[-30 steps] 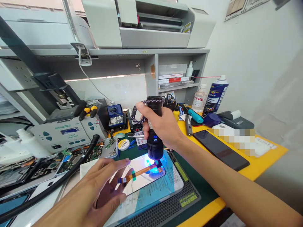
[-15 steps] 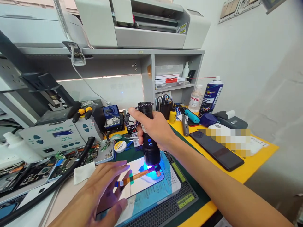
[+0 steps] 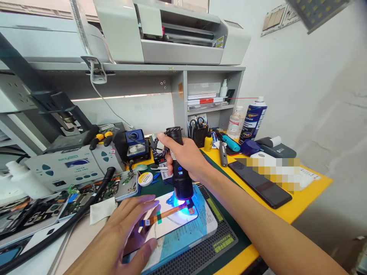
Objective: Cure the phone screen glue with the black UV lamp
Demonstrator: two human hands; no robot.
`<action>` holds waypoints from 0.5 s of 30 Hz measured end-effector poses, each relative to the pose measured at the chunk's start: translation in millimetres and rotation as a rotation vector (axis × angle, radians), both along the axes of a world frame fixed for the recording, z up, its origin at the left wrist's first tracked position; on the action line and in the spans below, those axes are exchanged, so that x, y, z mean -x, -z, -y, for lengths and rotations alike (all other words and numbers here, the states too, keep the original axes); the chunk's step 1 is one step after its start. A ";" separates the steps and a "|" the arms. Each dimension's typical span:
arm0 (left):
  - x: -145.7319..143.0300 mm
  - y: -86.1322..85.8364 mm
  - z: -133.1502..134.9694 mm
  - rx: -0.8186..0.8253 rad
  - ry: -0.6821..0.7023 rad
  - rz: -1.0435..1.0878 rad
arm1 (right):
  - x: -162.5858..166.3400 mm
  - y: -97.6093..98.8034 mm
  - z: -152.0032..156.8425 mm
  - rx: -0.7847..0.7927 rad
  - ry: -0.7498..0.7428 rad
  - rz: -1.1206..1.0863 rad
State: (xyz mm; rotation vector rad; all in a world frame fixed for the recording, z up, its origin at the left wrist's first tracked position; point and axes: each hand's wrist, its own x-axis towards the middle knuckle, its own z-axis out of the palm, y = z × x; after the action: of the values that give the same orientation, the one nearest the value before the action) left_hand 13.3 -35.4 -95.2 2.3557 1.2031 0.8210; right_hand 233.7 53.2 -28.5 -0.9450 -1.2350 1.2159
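Note:
My right hand [image 3: 187, 158] is closed around a black torch [image 3: 180, 173] held upright, lens down. It throws blue light onto the top end of a phone screen panel [image 3: 169, 219]. An orange flex cable [image 3: 166, 214] runs across that panel. My left hand [image 3: 126, 233] lies with fingers stretched out and flat on the panel's lower end, holding it down. The panel rests on a white and blue slab [image 3: 195, 233], which lies on a black mat [image 3: 209, 246].
A black phone [image 3: 259, 183] lies on the yellow table [image 3: 309, 191] to the right. Spray can [image 3: 252, 120], bottle [image 3: 235, 123] and tools stand at the back. A grey station [image 3: 71, 168], trays of circuit boards [image 3: 86, 193] and a black hose [image 3: 71, 221] fill the left.
The torch has come down a little closer to the panel. My left hand has stayed on the panel. The view has shifted slightly.

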 end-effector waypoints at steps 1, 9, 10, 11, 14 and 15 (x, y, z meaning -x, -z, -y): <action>1.8 -0.1 -2.0 -0.028 0.035 -0.023 | 0.8 0.3 -0.8 -0.002 -0.003 0.006; 7.4 -4.7 -11.2 -0.163 0.128 -0.181 | 5.8 0.8 -5.1 0.013 -0.036 0.077; 6.9 -6.2 -10.2 -0.184 0.120 -0.159 | 5.9 1.4 -5.5 0.008 -0.039 0.080; 6.4 -7.9 -9.3 -0.199 0.117 -0.138 | 5.9 2.3 -5.8 -0.002 -0.045 0.083; 2.8 -15.2 -9.5 -0.151 0.078 -0.051 | 5.7 5.5 -6.5 -0.041 -0.070 0.100; -0.1 -18.9 -11.0 -0.102 0.054 -0.019 | 5.6 6.7 -6.7 -0.056 -0.079 0.108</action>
State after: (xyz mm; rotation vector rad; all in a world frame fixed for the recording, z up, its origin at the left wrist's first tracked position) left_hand 13.4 -24.4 -76.3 2.4710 1.1243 0.8629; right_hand 228.1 59.8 -35.2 -0.9381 -1.3960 1.1991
